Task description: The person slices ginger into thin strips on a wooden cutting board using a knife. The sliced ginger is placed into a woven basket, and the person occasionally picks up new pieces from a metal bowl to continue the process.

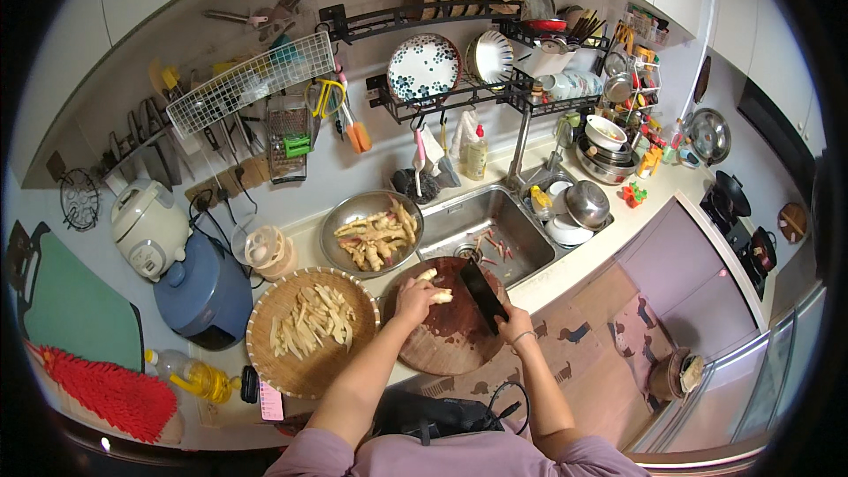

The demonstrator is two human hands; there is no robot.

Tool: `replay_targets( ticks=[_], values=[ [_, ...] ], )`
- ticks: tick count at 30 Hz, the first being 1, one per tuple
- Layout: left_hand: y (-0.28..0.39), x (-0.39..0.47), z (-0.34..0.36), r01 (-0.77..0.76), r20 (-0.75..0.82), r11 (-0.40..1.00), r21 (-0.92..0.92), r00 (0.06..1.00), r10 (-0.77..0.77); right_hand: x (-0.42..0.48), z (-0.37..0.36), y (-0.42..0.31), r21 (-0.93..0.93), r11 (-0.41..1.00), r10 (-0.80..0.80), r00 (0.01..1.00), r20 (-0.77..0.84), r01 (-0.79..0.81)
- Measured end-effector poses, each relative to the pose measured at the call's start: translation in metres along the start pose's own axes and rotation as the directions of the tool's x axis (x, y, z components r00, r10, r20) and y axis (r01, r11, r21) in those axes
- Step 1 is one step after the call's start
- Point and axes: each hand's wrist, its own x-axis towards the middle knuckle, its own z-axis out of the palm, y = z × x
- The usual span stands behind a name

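My left hand (415, 302) grips a piece of ginger root (440, 296) on the left part of a round wooden chopping board (437, 351). In my right hand (514, 323) is the handle of a dark-bladed cleaver (483, 290), its blade over the board's right side, apart from the ginger. Wet patches mark the board. To its left, a round woven bamboo tray (265, 318) holds pale cut ginger slices (317, 321). Behind, a steel colander bowl (331, 238) contains whole ginger roots (379, 233).
Reddish trimmings (491, 244) lie in the steel sink (523, 225) behind the board. Stacked bowls (570, 232) sit right of it. On the left are a blue cooker (199, 298), an oil bottle (199, 377) and a phone (271, 402). A dish rack (450, 89) hangs above.
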Motion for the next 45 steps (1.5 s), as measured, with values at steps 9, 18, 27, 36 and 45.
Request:
replay_targets(
  ticks=[9,18,27,36,45],
  values=[
    [0.028,-0.014,0.001,-0.143,-0.212,0.989,0.033,0.966,0.146,-0.006,-0.005,-0.008,-0.316,0.948,0.003,0.993,0.118,0.035],
    [0.022,-0.028,0.035,-0.099,-0.264,0.989,-0.110,0.962,0.067,-0.008,0.003,-0.005,-0.369,0.926,-0.034,0.989,0.141,0.085],
    [0.021,-0.030,0.040,-0.065,-0.298,0.992,-0.107,0.954,0.030,-0.020,-0.007,-0.032,-0.391,0.912,-0.015,0.962,0.274,0.126],
    [0.017,-0.030,0.042,-0.065,-0.307,0.988,-0.137,0.951,0.020,-0.029,-0.022,-0.063,-0.412,0.905,0.036,0.947,0.320,0.105],
    [0.014,-0.029,0.043,-0.086,-0.304,0.981,-0.174,0.952,0.030,-0.011,-0.008,-0.046,-0.396,0.903,-0.025,0.940,0.341,0.168]
  ],
)
